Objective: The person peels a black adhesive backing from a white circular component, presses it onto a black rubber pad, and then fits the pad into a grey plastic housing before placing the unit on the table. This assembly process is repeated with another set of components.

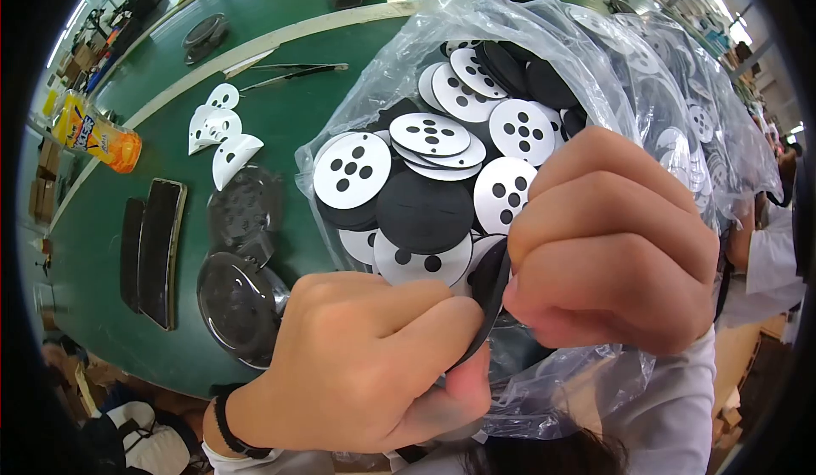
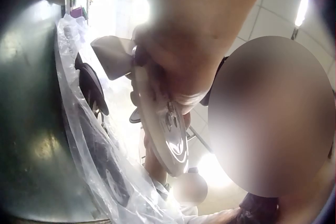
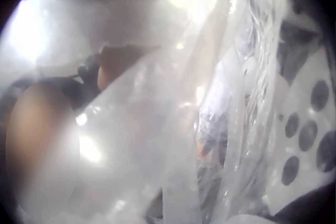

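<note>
Both hands work on a thin black disc over the near side of a clear plastic bag. My left hand pinches the disc's lower left edge, fingers curled. At its upper right edge, my right hand grips it between thumb and bent fingers. Beneath the hands the bag holds a heap of flat discs, some white with black dots, others plain black. In the left wrist view a glossy round piece shows at the left hand's fingers. Plastic film covers much of the right wrist view.
Left of the bag lie clear round plastic covers, two dark slabs, curled white dotted pieces and tweezers. An orange bottle stands at the far left. A second bag of discs is at the right, near another person's sleeve.
</note>
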Demonstrator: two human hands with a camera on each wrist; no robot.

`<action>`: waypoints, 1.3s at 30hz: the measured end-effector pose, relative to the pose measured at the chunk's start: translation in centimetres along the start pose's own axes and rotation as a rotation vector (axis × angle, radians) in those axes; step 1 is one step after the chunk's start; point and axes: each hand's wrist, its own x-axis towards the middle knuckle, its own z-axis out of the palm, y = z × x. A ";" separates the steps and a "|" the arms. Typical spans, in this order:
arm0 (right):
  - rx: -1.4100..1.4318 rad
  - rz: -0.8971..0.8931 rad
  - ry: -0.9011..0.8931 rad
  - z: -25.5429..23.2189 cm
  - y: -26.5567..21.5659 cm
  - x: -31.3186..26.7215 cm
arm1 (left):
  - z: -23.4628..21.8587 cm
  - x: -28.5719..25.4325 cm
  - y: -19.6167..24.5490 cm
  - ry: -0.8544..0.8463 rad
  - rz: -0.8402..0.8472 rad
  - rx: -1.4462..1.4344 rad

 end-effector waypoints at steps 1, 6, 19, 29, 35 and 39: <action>0.002 0.008 -0.003 0.4 0.4 -0.1 | 0.1 -0.1 0.0 -0.002 0.005 0.005; 0.037 -0.156 0.332 2.8 1.0 -0.3 | -0.3 -0.1 0.3 -0.098 0.011 -0.007; -0.042 -0.051 0.394 3.7 -0.1 -0.5 | -0.5 -0.1 0.9 -0.179 -0.103 -0.024; -0.041 -0.143 0.385 3.1 0.3 -1.0 | 0.4 -0.4 0.3 -0.005 -0.133 -0.278; -0.063 -0.172 0.493 3.6 0.6 -0.3 | 0.0 -0.3 0.0 -0.034 -0.107 -0.321; -0.007 -0.314 0.454 2.5 1.8 -0.5 | -0.2 -0.4 0.2 -0.025 -0.151 -0.298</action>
